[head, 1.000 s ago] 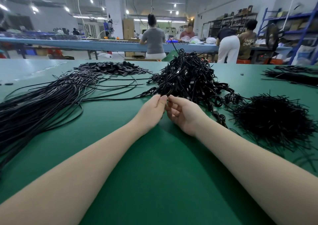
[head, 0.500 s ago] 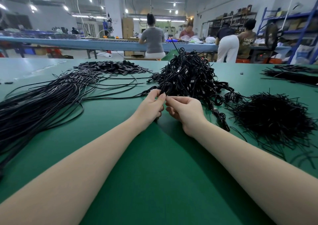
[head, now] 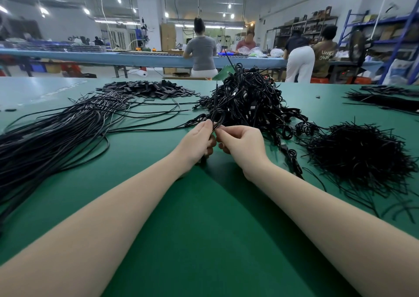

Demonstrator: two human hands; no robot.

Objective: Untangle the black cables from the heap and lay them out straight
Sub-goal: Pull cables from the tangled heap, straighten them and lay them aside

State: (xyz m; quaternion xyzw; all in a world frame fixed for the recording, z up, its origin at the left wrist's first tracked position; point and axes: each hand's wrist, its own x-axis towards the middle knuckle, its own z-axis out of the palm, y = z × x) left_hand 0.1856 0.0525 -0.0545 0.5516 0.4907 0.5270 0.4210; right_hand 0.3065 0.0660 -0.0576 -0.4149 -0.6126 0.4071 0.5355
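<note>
Before tangled heap (head: 247, 106): left hand (head: 197, 142), right hand (head: 240, 144) pinch thin glossy looped cable (head: 218, 118).

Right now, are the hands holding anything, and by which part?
Both hands pinch one looped black cable at the base of its loop: left hand and right hand side by side, just in front of the heap.

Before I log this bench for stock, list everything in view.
Tangled cable heap: one, black, table centre.
Looped cable: one, black, pinched by both hands before the heap.
Straightened cables: one bundle, black, left.
Flat tabs: one pile, black, far left of heap.
Short ties: one pile, black, right.
Table: one, green.
Workers: four, at far blue bench.
Left hand: grip on cable.
Right hand: grip on cable.
</note>
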